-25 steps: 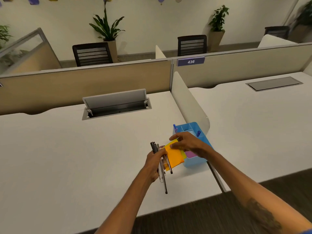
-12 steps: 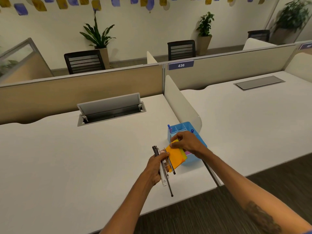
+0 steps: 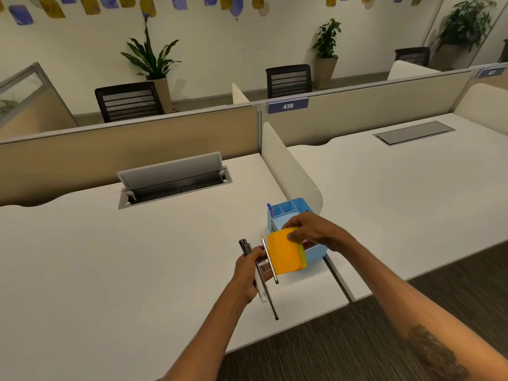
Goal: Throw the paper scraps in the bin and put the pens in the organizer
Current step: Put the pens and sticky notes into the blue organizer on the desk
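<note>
My left hand (image 3: 248,273) grips a bundle of several pens (image 3: 264,273), dark and clear ones, that stick out above and below the fist over the white desk (image 3: 123,270). My right hand (image 3: 313,229) pinches the top edge of an orange pad of sticky notes (image 3: 284,250), with a yellow-green layer behind it, held upright just in front of the light blue organizer (image 3: 291,209). The organizer stands at the desk's right edge beside the white divider. A blue pen (image 3: 270,209) stands in its back left compartment. No bin is in view.
A white curved divider (image 3: 288,171) separates this desk from the neighbouring desk (image 3: 398,193). An open grey cable hatch (image 3: 173,180) sits at the back of my desk. Beige partitions (image 3: 132,144) run behind, with black chairs and potted plants beyond.
My right hand has pulled the orange pad away from the pens and turned it upright, nearer the organizer. The left hand keeps the pen bundle. The camera has tilted up slightly.
</note>
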`<state>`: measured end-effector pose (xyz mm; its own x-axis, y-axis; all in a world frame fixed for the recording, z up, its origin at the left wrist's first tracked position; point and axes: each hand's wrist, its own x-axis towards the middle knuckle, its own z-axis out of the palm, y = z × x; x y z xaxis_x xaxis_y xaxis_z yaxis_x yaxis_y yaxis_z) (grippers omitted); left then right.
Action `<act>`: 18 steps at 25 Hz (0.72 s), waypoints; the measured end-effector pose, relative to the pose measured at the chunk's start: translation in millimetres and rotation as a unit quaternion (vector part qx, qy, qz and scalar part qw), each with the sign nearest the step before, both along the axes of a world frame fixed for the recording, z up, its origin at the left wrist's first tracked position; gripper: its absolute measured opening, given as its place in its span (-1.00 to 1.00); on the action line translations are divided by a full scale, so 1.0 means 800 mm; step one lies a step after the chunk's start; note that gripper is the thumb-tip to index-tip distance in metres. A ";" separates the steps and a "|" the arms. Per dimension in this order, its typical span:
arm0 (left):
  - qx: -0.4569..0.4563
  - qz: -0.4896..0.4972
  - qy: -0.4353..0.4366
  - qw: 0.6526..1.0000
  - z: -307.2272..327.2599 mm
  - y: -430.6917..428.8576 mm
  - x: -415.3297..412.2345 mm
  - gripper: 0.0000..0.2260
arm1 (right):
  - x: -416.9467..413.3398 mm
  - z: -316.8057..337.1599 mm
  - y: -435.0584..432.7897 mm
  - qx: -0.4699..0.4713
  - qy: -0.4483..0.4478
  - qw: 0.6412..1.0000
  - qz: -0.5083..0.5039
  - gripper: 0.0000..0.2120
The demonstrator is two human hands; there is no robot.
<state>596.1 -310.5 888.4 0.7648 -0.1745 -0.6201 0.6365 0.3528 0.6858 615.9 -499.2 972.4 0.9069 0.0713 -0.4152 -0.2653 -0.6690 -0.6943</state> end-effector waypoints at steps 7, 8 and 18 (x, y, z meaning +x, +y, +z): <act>-0.022 -0.012 0.009 1.000 -0.001 -0.025 0.000 -0.84 | 0.002 -0.002 -0.008 -0.028 -0.032 0.999 -0.022 -0.66; -0.026 -0.013 0.015 0.999 -0.002 -0.027 -0.001 -0.82 | 0.002 -0.003 -0.010 -0.033 -0.031 0.999 -0.023 -0.67; -0.085 0.073 0.046 0.993 -0.007 -0.037 0.012 -0.89 | 0.012 0.005 -0.052 -0.037 -0.147 0.987 -0.052 -0.67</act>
